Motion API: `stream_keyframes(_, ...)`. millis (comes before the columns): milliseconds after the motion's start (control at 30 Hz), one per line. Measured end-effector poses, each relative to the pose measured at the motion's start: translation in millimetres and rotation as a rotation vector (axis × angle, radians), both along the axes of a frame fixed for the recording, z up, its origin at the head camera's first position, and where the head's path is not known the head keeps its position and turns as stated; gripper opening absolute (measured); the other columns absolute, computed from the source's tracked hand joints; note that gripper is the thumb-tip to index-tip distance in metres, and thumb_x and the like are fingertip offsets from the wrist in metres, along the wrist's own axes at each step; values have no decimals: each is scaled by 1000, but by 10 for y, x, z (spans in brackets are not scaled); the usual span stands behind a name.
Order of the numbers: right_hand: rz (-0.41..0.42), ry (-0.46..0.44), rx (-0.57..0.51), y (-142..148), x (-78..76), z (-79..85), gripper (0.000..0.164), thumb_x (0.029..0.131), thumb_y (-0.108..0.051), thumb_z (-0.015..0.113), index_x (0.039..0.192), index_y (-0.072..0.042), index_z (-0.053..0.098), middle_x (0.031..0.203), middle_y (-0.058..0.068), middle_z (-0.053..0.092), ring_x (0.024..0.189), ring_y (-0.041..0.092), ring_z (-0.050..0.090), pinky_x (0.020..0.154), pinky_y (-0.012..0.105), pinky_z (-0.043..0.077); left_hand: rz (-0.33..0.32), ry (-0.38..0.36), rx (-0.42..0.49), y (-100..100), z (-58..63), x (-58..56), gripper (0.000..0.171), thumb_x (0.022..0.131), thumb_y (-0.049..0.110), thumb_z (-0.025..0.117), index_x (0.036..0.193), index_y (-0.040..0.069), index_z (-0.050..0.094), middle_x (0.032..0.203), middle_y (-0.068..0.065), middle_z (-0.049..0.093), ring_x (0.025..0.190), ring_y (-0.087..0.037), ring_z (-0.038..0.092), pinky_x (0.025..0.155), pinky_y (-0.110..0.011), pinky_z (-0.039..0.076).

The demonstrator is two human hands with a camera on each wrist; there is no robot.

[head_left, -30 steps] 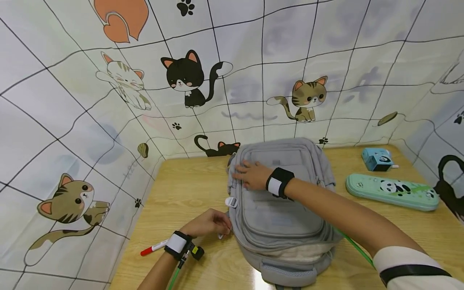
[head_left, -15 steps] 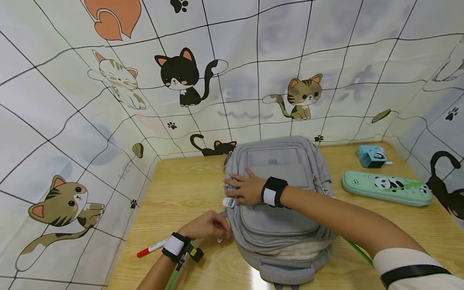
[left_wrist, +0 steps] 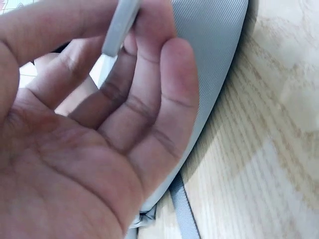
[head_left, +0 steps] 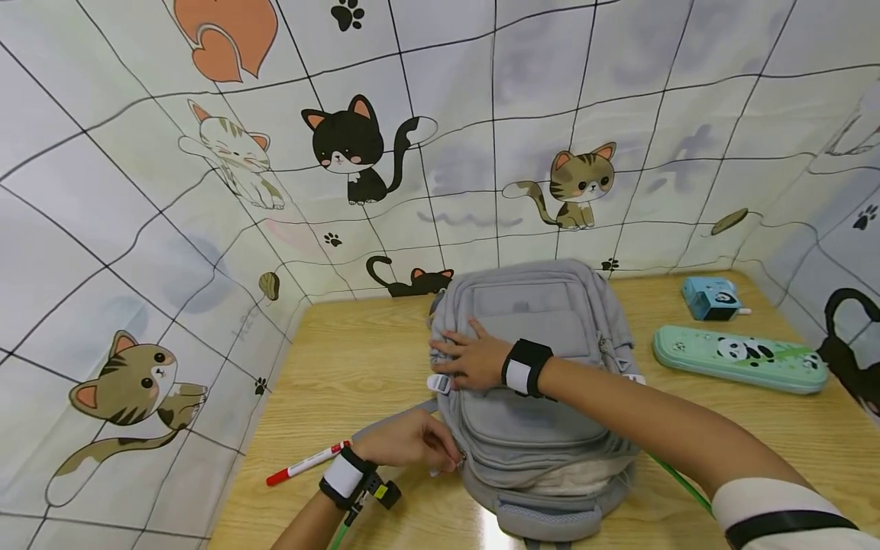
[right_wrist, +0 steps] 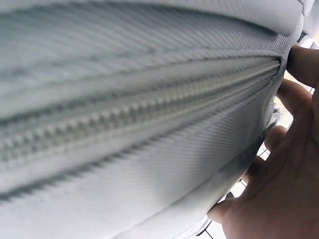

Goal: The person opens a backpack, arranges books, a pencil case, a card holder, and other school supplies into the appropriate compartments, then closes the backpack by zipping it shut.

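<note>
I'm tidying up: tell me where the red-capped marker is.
In the head view, the marker lies on the table at lower left, beside the left wristband, left of the backpack.

A mint-green panda case (head_left: 739, 359) is lying on the bench (head_left: 351, 344), right side — a small blue box (head_left: 708, 298) is sitting just behind it. A red-and-white marker (head_left: 308, 464) is resting at left; cat-print sheeting (head_left: 461, 168) is hanging behind.
</note>
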State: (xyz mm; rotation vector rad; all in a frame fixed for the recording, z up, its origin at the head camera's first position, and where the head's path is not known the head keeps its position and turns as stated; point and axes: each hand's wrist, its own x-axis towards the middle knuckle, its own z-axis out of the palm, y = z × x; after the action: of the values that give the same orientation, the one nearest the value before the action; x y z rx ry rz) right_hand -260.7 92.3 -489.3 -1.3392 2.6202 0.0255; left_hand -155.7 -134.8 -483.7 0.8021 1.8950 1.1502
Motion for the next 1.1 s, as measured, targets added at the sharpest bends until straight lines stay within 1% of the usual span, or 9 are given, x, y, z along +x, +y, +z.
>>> stream_keyframes(133, 39, 61, -107, 23, 210, 205, 44, 109, -40, 61, 150, -23, 63, 169, 6, 43, 157, 30, 41, 125, 66, 31, 5, -30, 18, -7, -18, 15, 12, 99, 6, 72, 107, 1, 79, 100, -19, 79, 77, -5, 72, 73, -33, 63)
stream_keyframes(267, 112, 66, -282, 6, 641, 495, 21, 104, -32, 71, 119, -19, 78, 120, 0, 76, 105, 15, 73, 90, 35, 60, 14, -103, 87, -70, -17, -2, 16, 101, 4, 69, 111, -8, 70, 99, -12, 77, 79, -7, 70, 72, -27, 59)
stream_keyframes(367, 137, 65, -330, -22, 992, 560, 23, 98, -48, 75, 103, -26, 77, 87, -11, 71, 69, 2, 62, 59, 22, 50, 34, -167, 168, -119, 22, -30, 16, 101, 0, 64, 114, -9, 61, 97, -4, 73, 80, -9, 69, 72, -26, 58)
stream_keyframes(500, 110, 191, -324, -63, 1329, 438, 40, 89, -63, 79, 102, -25, 71, 67, -15, 64, 51, -1, 52, 44, 19, 34, 41, -271, 218, -131, 68, -58, 17, 101, 1, 64, 115, 4, 54, 100, 2, 75, 86, -10, 71, 77, -28, 60)
stream_keyframes(633, 55, 225, -347, -67, 1446, 288, 35, 89, -40, 85, 112, -19, 69, 57, -12, 56, 45, 1, 47, 42, 20, 30, 14, -304, 229, -146, 72, -90, 19, 106, 7, 63, 122, 4, 54, 110, -9, 80, 97, -17, 77, 89, -46, 64)
stream_keyframes(700, 26, 138, -366, -53, 1452, 268, 31, 88, -25, 84, 114, -16, 70, 57, -12, 54, 46, 0, 44, 44, 19, 31, 27, -249, 248, -188, 61, -111, 18, 109, 8, 56, 124, -2, 57, 114, -22, 78, 100, -28, 79, 90, -58, 62)
stream_keyframes(800, -18, -13, -386, -12, 1444, 293, 17, 87, -11, 79, 98, -16, 67, 61, -13, 53, 51, -3, 43, 49, 16, 33, 75, -54, 244, -231, 23, -139, 20, 108, 4, 55, 122, -4, 66, 117, -30, 72, 98, -35, 78, 83, -57, 63)
stream_keyframes(933, -32, -90, -418, 24, 1445, 344, 20, 91, -11, 77, 86, -20, 60, 66, -14, 54, 54, -4, 43, 51, 14, 34, 46, 235, 146, -147, -68, -153, 19, 101, 11, 72, 119, 11, 78, 129, -14, 68, 104, -18, 69, 75, -32, 60)
stream_keyframes(1100, 11, -70, -438, 37, 1485, 377, 27, 97, -10, 73, 81, -20, 53, 63, -14, 48, 51, -6, 38, 50, 11, 31, -28, 414, 129, 2, -183, -175, 10, 94, 10, 82, 104, 13, 82, 119, -5, 69, 103, -2, 60, 79, -25, 58)
